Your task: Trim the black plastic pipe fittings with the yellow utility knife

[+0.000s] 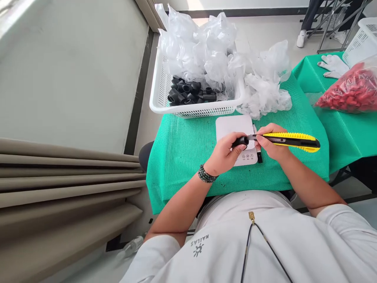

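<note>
My left hand (226,152) is closed around a black pipe fitting (241,141), its round open end facing right. In my right hand (272,143) is a yellow and black utility knife (294,140), gripped near its front, with the blade (252,137) out and at the rim of the fitting. Beneath both hands lies a small white digital scale (232,125) with buttons along its front edge. A black-capped marker (259,156) rests beside the scale, partly hidden by my right hand.
A white basket (203,112) at the back holds black pipe fittings (191,92) and clear plastic bags (200,43). More crumpled bags (266,92) lie right of it on the green cloth (185,157). Farther right are a bag of red parts (353,88) and a white glove (334,65).
</note>
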The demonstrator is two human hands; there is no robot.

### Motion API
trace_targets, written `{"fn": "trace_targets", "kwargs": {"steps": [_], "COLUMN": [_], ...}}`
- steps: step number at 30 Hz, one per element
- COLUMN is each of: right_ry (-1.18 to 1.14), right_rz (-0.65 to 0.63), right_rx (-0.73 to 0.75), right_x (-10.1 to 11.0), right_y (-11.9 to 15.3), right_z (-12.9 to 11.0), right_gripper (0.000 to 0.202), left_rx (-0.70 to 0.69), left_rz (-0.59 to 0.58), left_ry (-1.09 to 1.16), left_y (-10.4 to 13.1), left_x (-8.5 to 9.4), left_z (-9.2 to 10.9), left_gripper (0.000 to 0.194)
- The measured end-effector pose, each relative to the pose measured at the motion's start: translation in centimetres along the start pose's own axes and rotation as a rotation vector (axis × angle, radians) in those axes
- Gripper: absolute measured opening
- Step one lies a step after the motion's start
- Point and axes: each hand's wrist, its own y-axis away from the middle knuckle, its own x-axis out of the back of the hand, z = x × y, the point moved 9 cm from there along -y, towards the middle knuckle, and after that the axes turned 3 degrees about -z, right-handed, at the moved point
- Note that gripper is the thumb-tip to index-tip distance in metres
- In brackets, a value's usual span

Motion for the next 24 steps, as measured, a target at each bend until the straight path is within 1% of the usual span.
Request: {"fn": "trace_targets", "kwargs": {"steps": [6, 10, 14, 22, 24], "right_ry": [0.027, 0.024, 0.009, -0.087, -0.128], "right_rz": [0.037, 0.073, 0.092, 0.126, 0.131], "right_rx": [-0.036, -0.039, -0.023, -0.075, -0.091], "right_x": [0.0, -0.1, -0.2, -0.7, -0.9], "right_y": [-0.1, 0.1, 0.2, 0.5, 0.5], "right_z": [0.3, 0.2, 0.4, 1.9, 2.3], "right_gripper": [0.030, 0.029, 0.026, 0.030, 0.031], "left_rx": [-0.043, -0.052, -0.069, -0.098, -0.086], "left_rz": [0.044, 0.058, 0.082, 0.142, 0.152], "left_ry": [-0.067, -0.116, -0.160, -0.242, -0.268], "left_y": [0.0, 0.0, 0.0, 0.1, 0.1], "left_x": [0.0, 0.0, 0.0, 0.3, 0.4], "left_z": [0.6, 0.6, 0.7, 1.1, 1.0], "left_gripper": [0.023, 0.024, 0.021, 0.018, 0.019]}}
